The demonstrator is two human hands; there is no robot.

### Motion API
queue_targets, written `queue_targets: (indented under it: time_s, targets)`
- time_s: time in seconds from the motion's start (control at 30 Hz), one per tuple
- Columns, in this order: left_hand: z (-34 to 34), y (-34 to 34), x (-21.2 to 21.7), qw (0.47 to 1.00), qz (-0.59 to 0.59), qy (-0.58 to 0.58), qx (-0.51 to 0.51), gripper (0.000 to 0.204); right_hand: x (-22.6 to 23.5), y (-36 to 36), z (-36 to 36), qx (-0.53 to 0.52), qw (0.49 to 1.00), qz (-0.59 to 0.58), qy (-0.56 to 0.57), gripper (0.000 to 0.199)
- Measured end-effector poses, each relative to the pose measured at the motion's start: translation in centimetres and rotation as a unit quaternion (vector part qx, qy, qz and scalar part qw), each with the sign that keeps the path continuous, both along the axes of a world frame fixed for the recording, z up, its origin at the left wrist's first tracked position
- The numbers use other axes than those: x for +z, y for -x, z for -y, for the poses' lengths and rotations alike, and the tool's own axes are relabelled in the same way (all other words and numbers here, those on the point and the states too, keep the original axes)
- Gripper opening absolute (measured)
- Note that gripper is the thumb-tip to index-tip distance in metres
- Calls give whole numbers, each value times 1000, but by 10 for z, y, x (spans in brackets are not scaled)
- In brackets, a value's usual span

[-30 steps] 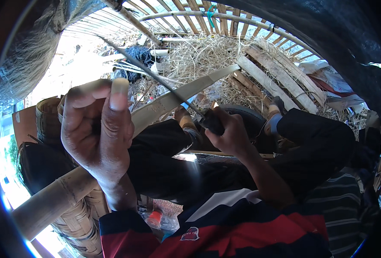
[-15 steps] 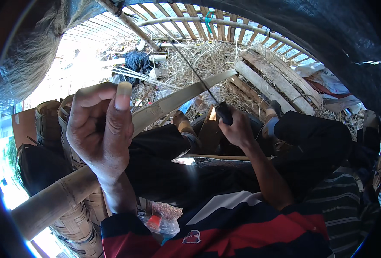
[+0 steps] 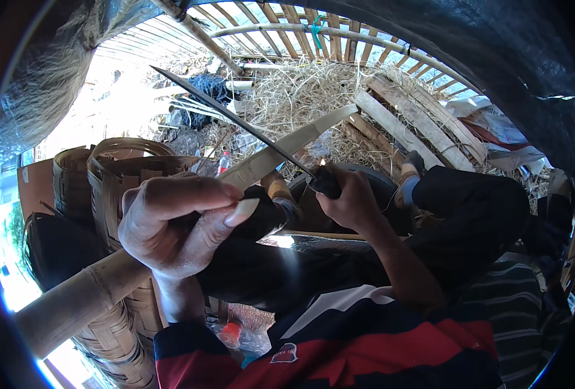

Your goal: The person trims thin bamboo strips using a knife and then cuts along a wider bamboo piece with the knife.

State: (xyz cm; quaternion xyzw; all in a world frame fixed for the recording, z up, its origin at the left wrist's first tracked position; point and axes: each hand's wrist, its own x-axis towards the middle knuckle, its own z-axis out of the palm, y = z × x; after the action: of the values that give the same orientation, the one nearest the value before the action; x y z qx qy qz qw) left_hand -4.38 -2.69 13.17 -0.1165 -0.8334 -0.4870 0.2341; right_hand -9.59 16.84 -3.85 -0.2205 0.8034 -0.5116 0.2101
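Observation:
My left hand (image 3: pixel 180 223) is raised at the left of the view, thumb and index fingertips pinched together with nothing visible between them. My right hand (image 3: pixel 350 202) grips a long knife (image 3: pixel 235 120) by its black handle. Its narrow dark blade slants up and left, crossing in front of a pale bamboo length (image 3: pixel 287 144) whose tapered end points to the upper right. A thick bamboo pole (image 3: pixel 86 292) runs from the lower left under my left wrist. The hand hides whether pole and pale length are one piece.
Woven bamboo baskets (image 3: pixel 122 162) stand at the left. Dry straw shavings (image 3: pixel 307 91) and wooden planks (image 3: pixel 397 126) cover the ground ahead, with a slatted bamboo fence (image 3: pixel 339 42) behind. A dark tyre-like round thing (image 3: pixel 375 181) sits between my feet. Dark sheeting (image 3: pixel 495 52) hangs overhead.
My left hand has tipped over to the right, its thumb now pointing right instead of up. The knife has swung left and come lower, with its flat side showing more.

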Motion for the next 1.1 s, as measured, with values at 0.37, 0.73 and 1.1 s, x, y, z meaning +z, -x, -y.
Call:
queue_targets:
  time_s: [0.37,0.73,1.1]
  targets:
    - [0,-7,-3,999,-2,3,43,24,34,-9,13,34,998,-34,39,23]
    - [4,-4,-4,995,35,-24,91,21,12,3,-2,-47,996,-3,-80,21]
    - [11,2,-2,998,13,40,50,18,-50,21,-9,-66,993,37,-88,17]
